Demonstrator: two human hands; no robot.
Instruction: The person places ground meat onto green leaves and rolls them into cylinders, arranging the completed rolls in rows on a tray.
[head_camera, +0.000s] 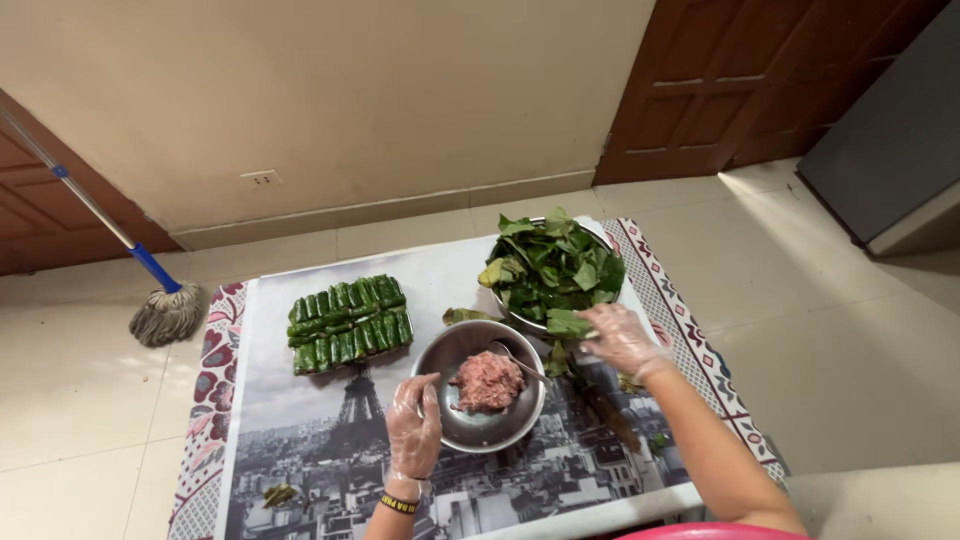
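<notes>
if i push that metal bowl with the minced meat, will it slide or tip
The metal bowl would probably slide: it sits on a smooth printed mat. Its rounded sides suggest it may rock. The meat lump sits near the middle, and the left hand at the rim could steady it.

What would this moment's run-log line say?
left hand: on meat bowl rim | right hand: picking leaf from leaf bowl | rolls: stacked
</notes>
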